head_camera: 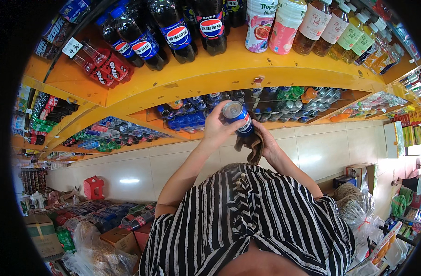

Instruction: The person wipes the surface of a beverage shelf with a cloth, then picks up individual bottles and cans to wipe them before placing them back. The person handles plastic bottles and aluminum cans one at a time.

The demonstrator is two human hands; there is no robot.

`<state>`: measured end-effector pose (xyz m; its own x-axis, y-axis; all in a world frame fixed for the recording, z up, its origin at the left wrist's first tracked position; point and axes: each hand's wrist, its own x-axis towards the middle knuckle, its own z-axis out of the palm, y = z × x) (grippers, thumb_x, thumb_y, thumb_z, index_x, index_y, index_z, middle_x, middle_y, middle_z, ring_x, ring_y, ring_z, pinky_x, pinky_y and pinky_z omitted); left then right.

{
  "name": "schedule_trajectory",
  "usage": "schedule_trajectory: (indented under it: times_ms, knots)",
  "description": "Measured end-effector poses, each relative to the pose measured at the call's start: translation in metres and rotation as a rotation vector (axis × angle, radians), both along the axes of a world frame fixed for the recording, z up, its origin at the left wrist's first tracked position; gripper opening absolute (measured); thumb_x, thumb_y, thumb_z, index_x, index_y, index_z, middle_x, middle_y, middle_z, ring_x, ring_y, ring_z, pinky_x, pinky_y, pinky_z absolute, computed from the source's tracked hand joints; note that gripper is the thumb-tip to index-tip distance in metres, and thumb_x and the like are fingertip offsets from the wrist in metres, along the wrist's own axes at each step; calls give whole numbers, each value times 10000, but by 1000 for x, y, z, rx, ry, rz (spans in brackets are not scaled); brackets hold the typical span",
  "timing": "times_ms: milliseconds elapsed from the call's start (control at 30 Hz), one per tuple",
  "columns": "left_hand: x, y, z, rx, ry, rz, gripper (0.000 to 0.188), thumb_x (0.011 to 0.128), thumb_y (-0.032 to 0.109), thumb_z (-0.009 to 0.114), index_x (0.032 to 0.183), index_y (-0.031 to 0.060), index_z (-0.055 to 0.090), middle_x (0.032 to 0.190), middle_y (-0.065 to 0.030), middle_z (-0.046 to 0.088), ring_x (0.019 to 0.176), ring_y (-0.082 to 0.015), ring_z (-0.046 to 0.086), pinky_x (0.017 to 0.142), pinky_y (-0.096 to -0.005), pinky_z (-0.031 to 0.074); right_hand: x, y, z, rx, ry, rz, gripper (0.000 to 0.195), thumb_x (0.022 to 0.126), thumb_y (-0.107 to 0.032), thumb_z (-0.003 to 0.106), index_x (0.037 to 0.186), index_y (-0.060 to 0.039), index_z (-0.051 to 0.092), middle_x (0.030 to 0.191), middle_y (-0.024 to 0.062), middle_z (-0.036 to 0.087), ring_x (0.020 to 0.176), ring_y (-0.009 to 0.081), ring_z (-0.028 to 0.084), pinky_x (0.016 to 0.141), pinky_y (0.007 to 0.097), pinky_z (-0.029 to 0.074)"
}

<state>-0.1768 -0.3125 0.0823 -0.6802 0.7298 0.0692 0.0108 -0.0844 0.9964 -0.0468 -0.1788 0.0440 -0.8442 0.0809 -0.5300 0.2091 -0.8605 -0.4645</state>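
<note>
A blue Pepsi can (pixel 245 123) is tilted in front of my chest, its silver top turned up towards the camera. My left hand (pixel 217 125) grips it near the top, thumb across the label. At its lower right side, my right hand (pixel 265 138) holds a brown cloth (pixel 255 146) against the can, and the cloth's folds hang below. Part of the can's base and some right fingers are hidden by cloth and can. Beyond both hands, blue-capped drink bottles (pixel 186 119) fill a lower shelf.
An orange shelf edge (pixel 231 81) curves across, carrying Pepsi bottles (pixel 176 32) and juice bottles (pixel 260 26). Behind me are packed bottles (pixel 103 214), a cardboard box (pixel 119 238) and a plastic-wrapped bundle (pixel 96 252). A red carton (pixel 93 187) stands on the tiled floor (pixel 138 172). More boxes (pixel 362 172) lie right.
</note>
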Motion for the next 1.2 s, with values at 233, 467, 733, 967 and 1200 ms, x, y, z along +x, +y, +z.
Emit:
schedule_trajectory:
  times_ms: [233, 467, 733, 967, 1200]
  knots:
    - [3, 13, -40, -45, 77, 136, 612, 748, 114, 811, 1244, -18, 478, 1112, -97, 606, 1022, -166, 608, 889, -304, 501, 23, 24, -34, -72, -133, 13, 355, 874, -300, 679, 1107, -45, 598, 953, 107, 681, 823, 224, 664, 719, 345, 550]
    - [-28, 48, -67, -148, 438, 307, 576, 715, 217, 821, 1176, -7, 557, 1094, -137, 638, 1010, -223, 619, 902, -334, 469, 55, 35, -52, -16, -235, -119, 340, 878, -270, 675, 1095, -19, 604, 953, 133, 679, 835, 255, 658, 772, 382, 552]
    - [-47, 75, -100, -141, 495, 376, 574, 690, 206, 827, 1154, 0, 560, 1095, -170, 627, 1024, -305, 602, 896, -374, 465, 74, 41, -69, -49, -238, -156, 340, 882, -275, 669, 1106, -27, 600, 963, 127, 676, 835, 252, 651, 747, 391, 553]
    - [-65, 102, -113, -125, 572, 443, 522, 681, 160, 827, 1114, 3, 579, 1008, -177, 644, 967, -350, 605, 863, -407, 467, 76, 40, -62, -41, -267, -175, 335, 885, -276, 665, 1109, -37, 594, 955, 123, 674, 804, 254, 652, 732, 400, 561]
    - [-92, 121, -133, -107, 419, 295, 403, 795, 144, 753, 1126, -14, 586, 1104, -150, 635, 1017, -293, 604, 877, -384, 464, 81, 43, -68, -45, -264, -172, 374, 885, -288, 668, 1134, -22, 583, 975, 124, 674, 829, 245, 659, 742, 377, 565]
